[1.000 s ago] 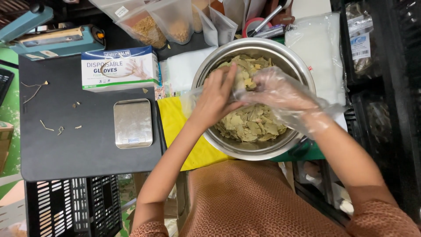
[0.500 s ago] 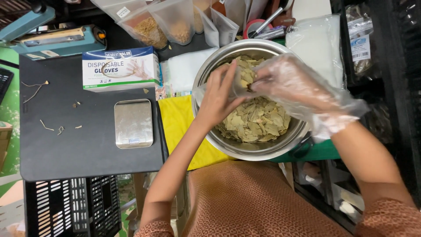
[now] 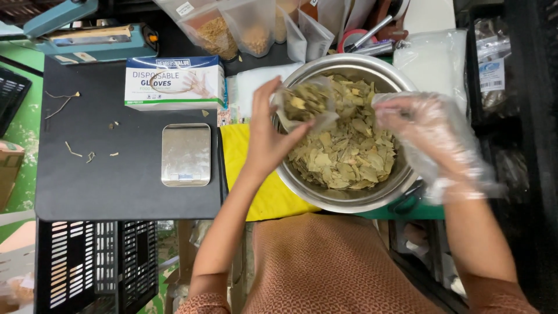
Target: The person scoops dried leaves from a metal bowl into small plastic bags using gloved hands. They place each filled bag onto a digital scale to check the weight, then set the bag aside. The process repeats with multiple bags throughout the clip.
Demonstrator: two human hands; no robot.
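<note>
Head view: the left hand [image 3: 264, 136], bare, has its fingers [image 3: 302, 129] closed on a small clear pouch [image 3: 308, 104] partly filled with dried leaves, held over the upper left part of the steel bowl [image 3: 349, 200] at centre right of the frame. The right hand [image 3: 427, 131], in a loose plastic glove, hovers over the bowl's right rim with fingers curled; whether they pinch any leaves I cannot tell.

The pouch is tilted and held by one side only, so its mouth could sag and spill leaves back into the bowl or onto the yellow cloth [image 3: 247, 168]. The baggy glove could snag on the pouch's edge.

Counted: one bowl, one pouch in hand, one small metal scale [image 3: 186, 154] on the black tabletop [image 3: 87, 186], one glove box [image 3: 174, 81] above it, two filled clear bags [image 3: 232, 26] at the top, and a few stray stems at the left.
</note>
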